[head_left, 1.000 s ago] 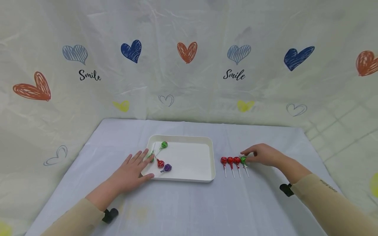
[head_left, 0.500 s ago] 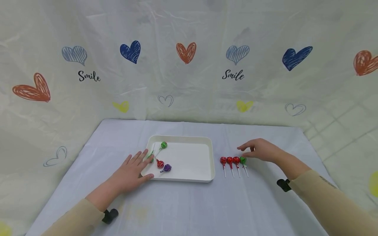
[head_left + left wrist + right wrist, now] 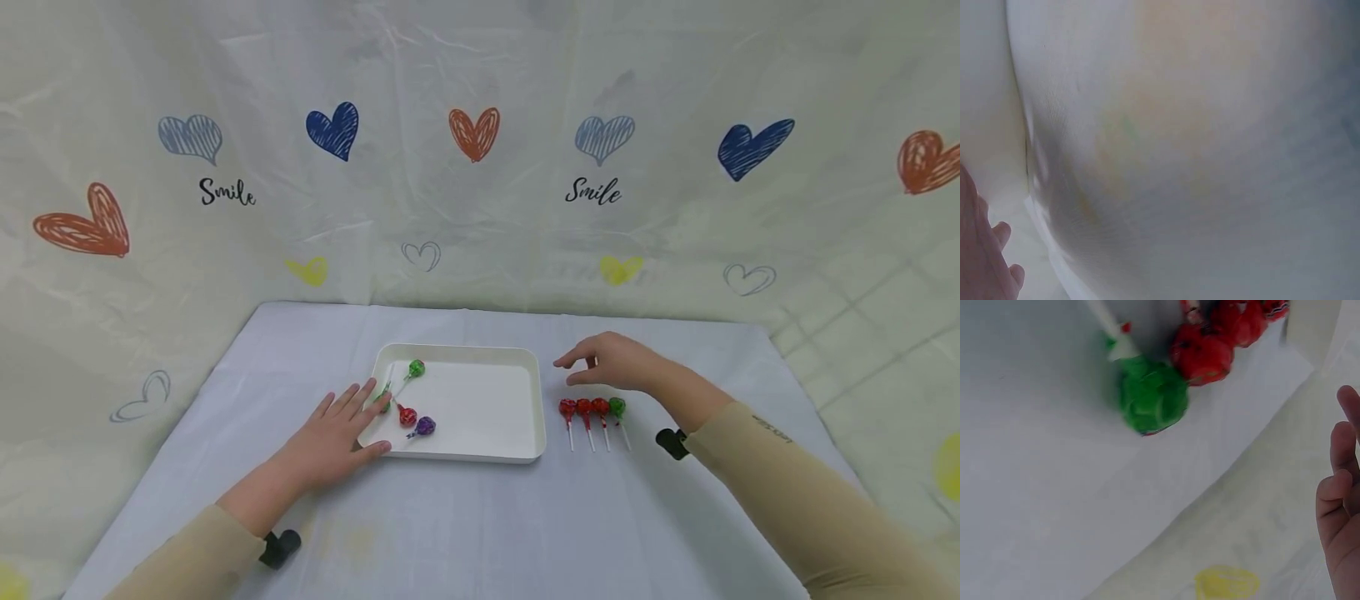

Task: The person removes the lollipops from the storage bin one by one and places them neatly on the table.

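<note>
In the head view a white tray holds loose lollipops at its left: a green lollipop, a second green one partly under the left fingers, a red lollipop and a purple lollipop. My left hand lies spread over the tray's left edge, fingers straight. To the tray's right, three red lollipops and a green lollipop form a row, sticks toward me. Above that row hovers my right hand, fingers loosely bent with nothing between them. In the right wrist view its fingers are apart from the green lollipop.
A white cloth covers the table. Behind it hangs a pale backdrop printed with hearts and the word Smile. The left wrist view shows mainly stained cloth and part of the left hand.
My right hand has let go of the green lollipop at the row's right end, then risen and moved left toward the tray. The left hand has stayed in place.
</note>
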Tool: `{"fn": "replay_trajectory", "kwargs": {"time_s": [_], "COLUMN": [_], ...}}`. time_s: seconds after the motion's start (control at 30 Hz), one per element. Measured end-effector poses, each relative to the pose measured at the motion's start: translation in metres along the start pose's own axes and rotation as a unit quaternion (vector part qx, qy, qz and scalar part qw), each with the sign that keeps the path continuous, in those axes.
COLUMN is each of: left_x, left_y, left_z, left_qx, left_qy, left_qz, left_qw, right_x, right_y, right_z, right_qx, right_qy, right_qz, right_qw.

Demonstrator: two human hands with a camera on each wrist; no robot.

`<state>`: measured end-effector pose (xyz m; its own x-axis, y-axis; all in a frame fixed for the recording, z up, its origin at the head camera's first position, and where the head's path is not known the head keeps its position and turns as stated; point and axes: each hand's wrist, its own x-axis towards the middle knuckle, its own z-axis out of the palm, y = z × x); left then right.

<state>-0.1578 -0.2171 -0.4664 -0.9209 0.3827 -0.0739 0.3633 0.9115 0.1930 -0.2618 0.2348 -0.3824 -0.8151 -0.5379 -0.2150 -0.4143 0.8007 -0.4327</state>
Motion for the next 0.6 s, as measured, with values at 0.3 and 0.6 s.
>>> {"fn": "replay_trajectory", "kwargs": {"time_s": [0.3, 0.6], "left_x": [0.000, 0.000], "left_y": [0.001, 0.002], "left_z": [-0.001, -0.002], "left_qx": [0.002, 0.001], "left_qy": [-0.001, -0.011], "left_qz": [0.005, -0.003], "left_qw": [1.0000, 0.9999], "right_x": [0.042, 0.069], "right_y": [-0.045, -0.084], "right_z": [0.011, 0.025], "right_qx": [-0.017, -0.021], "right_qy": [-0.029, -0.072], "right_qz": [-0.072, -0.093], "right_qw": [0.997, 0.993]}}
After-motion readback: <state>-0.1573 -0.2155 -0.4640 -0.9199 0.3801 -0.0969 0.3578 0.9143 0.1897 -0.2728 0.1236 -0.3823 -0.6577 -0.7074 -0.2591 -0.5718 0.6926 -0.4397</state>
